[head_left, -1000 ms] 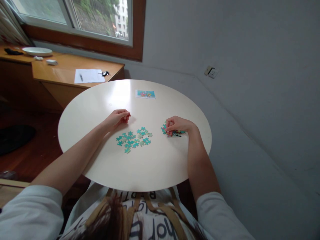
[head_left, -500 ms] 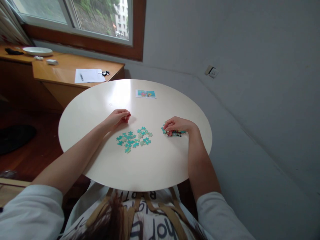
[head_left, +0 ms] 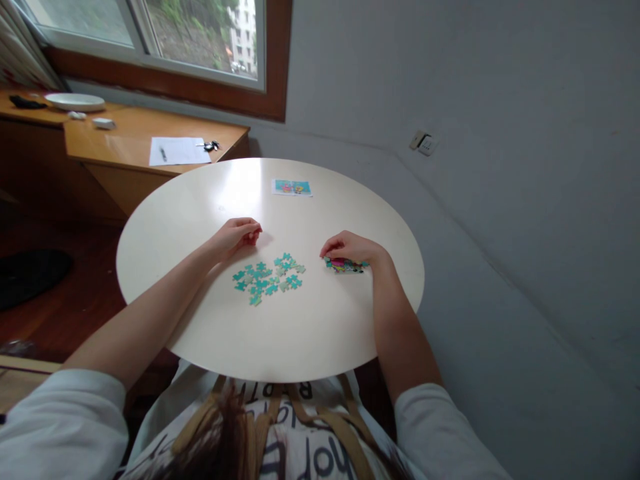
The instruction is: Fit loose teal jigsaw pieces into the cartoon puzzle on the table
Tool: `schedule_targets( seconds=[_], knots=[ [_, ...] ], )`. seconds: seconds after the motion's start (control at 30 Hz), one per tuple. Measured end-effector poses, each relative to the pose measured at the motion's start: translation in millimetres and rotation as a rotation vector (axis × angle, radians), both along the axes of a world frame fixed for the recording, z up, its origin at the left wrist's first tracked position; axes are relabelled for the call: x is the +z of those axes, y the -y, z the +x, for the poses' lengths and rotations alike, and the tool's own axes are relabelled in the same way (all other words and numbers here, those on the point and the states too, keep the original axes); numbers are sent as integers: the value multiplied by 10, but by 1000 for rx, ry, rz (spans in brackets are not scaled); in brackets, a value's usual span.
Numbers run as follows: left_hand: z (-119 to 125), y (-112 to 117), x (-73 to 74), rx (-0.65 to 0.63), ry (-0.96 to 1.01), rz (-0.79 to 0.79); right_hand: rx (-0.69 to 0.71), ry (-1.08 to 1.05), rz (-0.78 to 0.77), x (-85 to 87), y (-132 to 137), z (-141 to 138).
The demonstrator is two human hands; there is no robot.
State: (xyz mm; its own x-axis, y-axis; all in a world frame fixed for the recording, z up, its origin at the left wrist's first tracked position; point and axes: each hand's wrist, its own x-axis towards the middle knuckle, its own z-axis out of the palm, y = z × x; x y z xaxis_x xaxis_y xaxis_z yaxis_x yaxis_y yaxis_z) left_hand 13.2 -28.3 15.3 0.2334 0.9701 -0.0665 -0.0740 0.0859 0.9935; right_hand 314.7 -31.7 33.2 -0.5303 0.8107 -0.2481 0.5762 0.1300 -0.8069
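Note:
My left hand [head_left: 240, 233] rests on the white round table with its fingers curled in; nothing shows in it. Near it lies a loose spread of teal and pale green jigsaw pieces [head_left: 260, 279]. My right hand [head_left: 349, 246] is over a partly joined jigsaw puzzle [head_left: 346, 267] and hides its upper part. The right thumb and fingertips are pressed together at the puzzle's left edge, on a small teal jigsaw piece [head_left: 328, 262]. Pink, black and white parts of the puzzle show below the palm.
A small colourful picture sheet [head_left: 293, 188] lies at the back of the table [head_left: 300, 340]. Behind to the left, a wooden desk [head_left: 135, 130] holds a sheet of paper [head_left: 175, 152], keys [head_left: 211, 145] and a white plate [head_left: 75, 101]. A wall [head_left: 490, 167] stands at the right.
My right hand has shifted slightly left and away from me, its fingertips now at the puzzle's left edge. More of the puzzle's pink part shows. My left hand has not moved.

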Motion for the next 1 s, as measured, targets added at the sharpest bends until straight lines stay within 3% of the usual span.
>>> schedule_targets(
  seconds=[0.33, 0.47, 0.57, 0.83, 1.0],
  knots=[
    [21, 27, 29, 13, 10, -26, -52, -113, 21, -57, -6, -25],
    [16, 19, 15, 9, 8, -23, -115, -154, 80, -90, -2, -170],
    [8, -5, -13, 11, 12, -14, -87, -147, 83, -134, 13, -328],
    [10, -38, -64, 3, 22, -1, -98, -25, 360, -214, 76, -602],
    [14, -41, -80, -10, 23, 3, -142, -25, 429, -237, 80, -631]
  ],
)
